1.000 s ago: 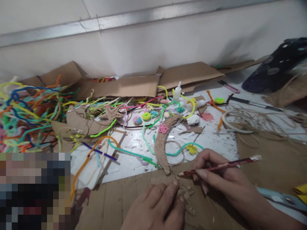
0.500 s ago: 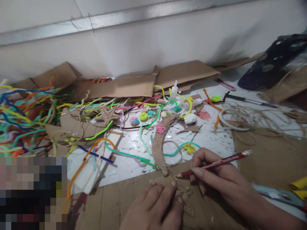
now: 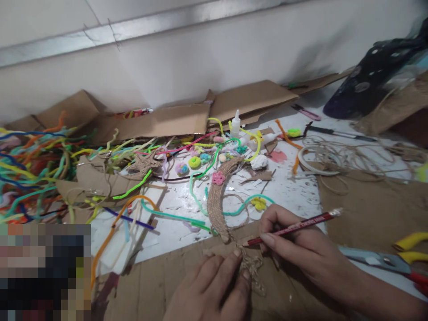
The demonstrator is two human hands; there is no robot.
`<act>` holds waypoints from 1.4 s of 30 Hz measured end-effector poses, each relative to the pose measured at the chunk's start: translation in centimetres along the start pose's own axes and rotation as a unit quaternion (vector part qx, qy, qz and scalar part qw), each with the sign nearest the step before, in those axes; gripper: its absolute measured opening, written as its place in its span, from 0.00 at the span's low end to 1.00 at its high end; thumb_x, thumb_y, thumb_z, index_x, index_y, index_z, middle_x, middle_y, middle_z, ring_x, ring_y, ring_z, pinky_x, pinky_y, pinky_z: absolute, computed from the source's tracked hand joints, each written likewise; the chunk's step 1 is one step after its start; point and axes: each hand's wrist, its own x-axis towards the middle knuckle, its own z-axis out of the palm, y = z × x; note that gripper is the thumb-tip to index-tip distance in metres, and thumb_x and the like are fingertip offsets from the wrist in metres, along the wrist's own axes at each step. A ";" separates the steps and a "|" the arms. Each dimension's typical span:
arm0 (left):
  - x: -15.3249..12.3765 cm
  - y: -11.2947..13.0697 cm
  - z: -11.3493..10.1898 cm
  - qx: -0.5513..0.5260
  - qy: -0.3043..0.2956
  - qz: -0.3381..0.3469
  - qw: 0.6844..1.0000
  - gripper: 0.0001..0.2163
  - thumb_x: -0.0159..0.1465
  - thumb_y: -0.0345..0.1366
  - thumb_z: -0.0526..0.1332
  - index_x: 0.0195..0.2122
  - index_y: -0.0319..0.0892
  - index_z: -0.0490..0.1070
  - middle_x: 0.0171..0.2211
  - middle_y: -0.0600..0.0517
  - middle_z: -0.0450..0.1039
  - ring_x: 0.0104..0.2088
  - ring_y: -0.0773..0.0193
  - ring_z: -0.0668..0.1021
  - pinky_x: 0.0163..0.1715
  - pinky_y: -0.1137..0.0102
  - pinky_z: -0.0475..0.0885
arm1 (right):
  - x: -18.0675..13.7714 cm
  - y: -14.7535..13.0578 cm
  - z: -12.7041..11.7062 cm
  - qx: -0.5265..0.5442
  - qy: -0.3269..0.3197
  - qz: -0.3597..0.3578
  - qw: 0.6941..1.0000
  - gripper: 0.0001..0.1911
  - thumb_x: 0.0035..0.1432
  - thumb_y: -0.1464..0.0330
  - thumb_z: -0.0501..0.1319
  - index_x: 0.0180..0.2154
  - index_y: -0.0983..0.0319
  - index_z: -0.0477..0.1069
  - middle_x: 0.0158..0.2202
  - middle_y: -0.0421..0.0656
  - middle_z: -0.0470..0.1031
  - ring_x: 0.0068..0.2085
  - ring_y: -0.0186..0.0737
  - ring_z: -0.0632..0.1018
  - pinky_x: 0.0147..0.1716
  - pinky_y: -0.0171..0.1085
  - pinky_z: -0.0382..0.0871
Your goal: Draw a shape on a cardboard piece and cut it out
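Observation:
My right hand (image 3: 297, 245) is closed round a dark red pencil (image 3: 309, 223), whose point angles down to the left near the cardboard sheet (image 3: 154, 283). My left hand (image 3: 210, 285) lies beside it, fingers together, the fingertips pressing a small star of brown twine (image 3: 254, 269) to that sheet. Part of the star is hidden under the fingers. Just beyond the pencil tip is the lower end of a twine-wrapped crescent (image 3: 216, 203), which has a pink flower (image 3: 218, 178) on it. Whether the pencil touches anything is too small to tell.
Tangled pipe cleaners (image 3: 30, 169) heap up on the left. Behind the crescent are a glue bottle (image 3: 235, 125) and another twine star (image 3: 143, 164). Loose twine (image 3: 351, 156) lies to the right, with yellow-handled scissors (image 3: 384, 261) by my right forearm.
The whole view has shifted slightly, so things appear a little further left. Both hands keep nearly the same pose, with the pencil tip still close to the star and the crescent's lower end.

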 end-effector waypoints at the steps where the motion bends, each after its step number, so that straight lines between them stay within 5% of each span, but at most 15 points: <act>1: 0.0 0.0 0.0 0.000 -0.008 0.001 1.000 0.13 0.74 0.28 0.54 0.49 0.41 0.79 0.50 0.47 0.85 0.40 0.58 0.87 0.41 0.65 0.86 | 0.0 -0.1 0.0 -0.001 0.002 0.000 1.000 0.08 0.72 0.63 0.59 0.37 0.56 0.68 0.29 0.36 0.68 0.28 0.37 0.68 0.27 0.36 0.62; 42: -0.2 -0.4 -0.5 -0.002 -0.027 0.016 1.000 0.14 0.75 0.30 0.54 0.52 0.42 0.79 0.53 0.46 0.84 0.46 0.58 0.87 0.49 0.64 0.84 | 0.0 -0.7 -0.3 -0.009 0.007 -0.030 0.999 0.08 0.68 0.69 0.60 0.33 0.57 0.68 0.30 0.38 0.68 0.32 0.40 0.68 0.32 0.38 0.62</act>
